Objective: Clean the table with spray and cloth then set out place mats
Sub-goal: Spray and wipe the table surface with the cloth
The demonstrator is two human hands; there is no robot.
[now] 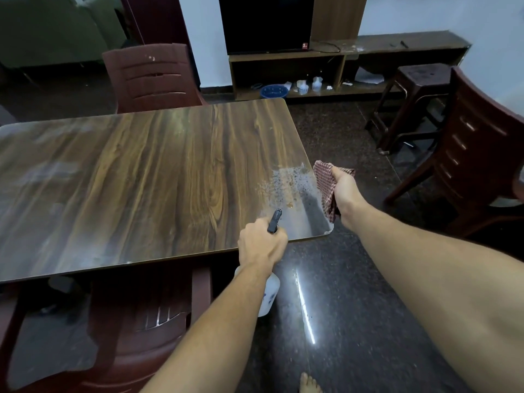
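Note:
A wood-grain table (pixel 147 177) fills the left and middle of the head view. Its near right corner carries a wet, speckled patch of spray (pixel 286 188). My left hand (pixel 262 243) grips a white spray bottle (pixel 270 293) at the table's front edge, its dark nozzle pointing at that wet patch. My right hand (pixel 344 191) holds a red checked cloth (pixel 326 188) just off the table's right edge, hanging beside the corner. No place mats are in view.
A maroon plastic chair (pixel 150 78) stands at the far side, another (pixel 136 321) is tucked under the near edge, and a third (pixel 476 154) sits to the right with a stool (pixel 408 100) behind. A low TV shelf (pixel 340 66) lines the wall. My bare foot (pixel 309 382) is on the dark floor.

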